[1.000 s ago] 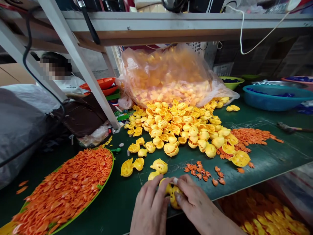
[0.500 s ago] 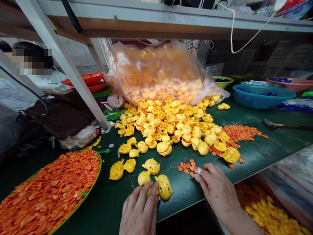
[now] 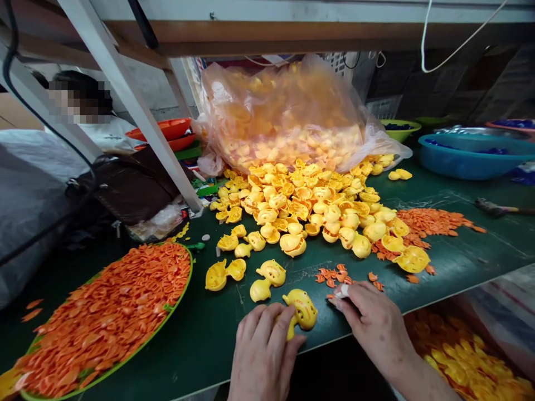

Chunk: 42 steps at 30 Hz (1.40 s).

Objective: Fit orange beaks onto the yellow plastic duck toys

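Note:
My left hand (image 3: pixel 263 348) is closed around a yellow plastic duck shell (image 3: pixel 304 309) near the table's front edge; the shell's rounded, holed end faces up and its other end is partly hidden by my fingers. My right hand (image 3: pixel 378 320), with white tape (image 3: pixel 344 290) on a finger, pinches a small orange plastic piece (image 3: pixel 331 297). Just beyond those fingertips lies a little group of similar orange pieces (image 3: pixel 333 275). Another duck shell (image 3: pixel 271 273) rests outer side up past my left hand, and an open one (image 3: pixel 217 275) lies to its left.
A large heap of yellow shells (image 3: pixel 292 195) spills from a clear plastic bag (image 3: pixel 284 111). Orange pieces fill a green-rimmed tray (image 3: pixel 190 273) at left. A blue basin (image 3: pixel 476 161) stands back right. A shelf post (image 3: pixel 137 106) rises at left, with a person beyond it.
The camera view has shifted, moving the scene right and slightly up. My right hand has drawn back a little from the small orange group and now shows an orange piece at its fingertips.

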Motion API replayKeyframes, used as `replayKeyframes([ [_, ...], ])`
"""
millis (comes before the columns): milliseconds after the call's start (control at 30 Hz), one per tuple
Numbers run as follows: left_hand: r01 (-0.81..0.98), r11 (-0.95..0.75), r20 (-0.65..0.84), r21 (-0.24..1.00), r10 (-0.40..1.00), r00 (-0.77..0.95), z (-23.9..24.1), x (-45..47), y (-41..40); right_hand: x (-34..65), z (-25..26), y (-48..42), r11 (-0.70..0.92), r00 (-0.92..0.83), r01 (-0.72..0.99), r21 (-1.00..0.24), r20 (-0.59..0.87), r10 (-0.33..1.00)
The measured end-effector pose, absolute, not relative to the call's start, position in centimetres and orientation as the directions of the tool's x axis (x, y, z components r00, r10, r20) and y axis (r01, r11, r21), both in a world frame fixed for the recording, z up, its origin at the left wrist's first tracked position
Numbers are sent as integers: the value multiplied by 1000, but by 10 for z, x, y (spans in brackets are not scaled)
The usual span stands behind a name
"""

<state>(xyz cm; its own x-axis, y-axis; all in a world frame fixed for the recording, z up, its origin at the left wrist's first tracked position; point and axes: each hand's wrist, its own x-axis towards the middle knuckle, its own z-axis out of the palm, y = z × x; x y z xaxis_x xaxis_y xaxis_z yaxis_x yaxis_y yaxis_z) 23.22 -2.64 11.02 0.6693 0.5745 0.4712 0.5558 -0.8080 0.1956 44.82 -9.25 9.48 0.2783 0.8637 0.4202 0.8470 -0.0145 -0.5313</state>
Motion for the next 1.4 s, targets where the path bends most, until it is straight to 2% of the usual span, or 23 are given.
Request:
replayKeyframes([
  [167, 554, -801, 456, 226, 589, 667, 107, 241, -26, 435, 103, -95, 34, 360, 648, -761, 346, 866],
  [233, 552, -798, 455, 243, 596, 661, 107, 242, -25, 428, 109, -95, 49, 334, 599, -799, 306, 891],
  [300, 549, -791, 450, 270, 608, 654, 106, 243, -26, 421, 114, -94, 95, 278, 610, -787, 325, 904],
  [400, 547, -779, 446, 307, 626, 640, 106, 243, -28, 410, 119, -90, 155, 230, 693, -704, 421, 878],
  [567, 546, -775, 461, 318, 630, 625, 107, 243, -31, 399, 124, -83, 144, 176, 827, -544, 493, 852],
  [767, 477, -777, 486, 410, 629, 607, 109, 243, -32, 391, 123, -80, 148, 151, 860, -488, 521, 840],
  [1000, 495, -748, 447, 442, 662, 601, 104, 241, -32, 387, 116, -85, 165, 89, 908, -385, 561, 823],
  [1133, 518, -742, 435, 427, 670, 601, 99, 240, -31, 388, 121, -84, 149, 3, 954, -261, 503, 864],
  [1267, 501, -745, 426, 441, 664, 614, 97, 239, -30, 393, 139, -75, 123, -76, 985, -121, 337, 939],
  [1400, 486, -742, 418, 461, 665, 619, 97, 238, -30, 395, 153, -63, 156, -180, 981, 118, 224, 958],
])
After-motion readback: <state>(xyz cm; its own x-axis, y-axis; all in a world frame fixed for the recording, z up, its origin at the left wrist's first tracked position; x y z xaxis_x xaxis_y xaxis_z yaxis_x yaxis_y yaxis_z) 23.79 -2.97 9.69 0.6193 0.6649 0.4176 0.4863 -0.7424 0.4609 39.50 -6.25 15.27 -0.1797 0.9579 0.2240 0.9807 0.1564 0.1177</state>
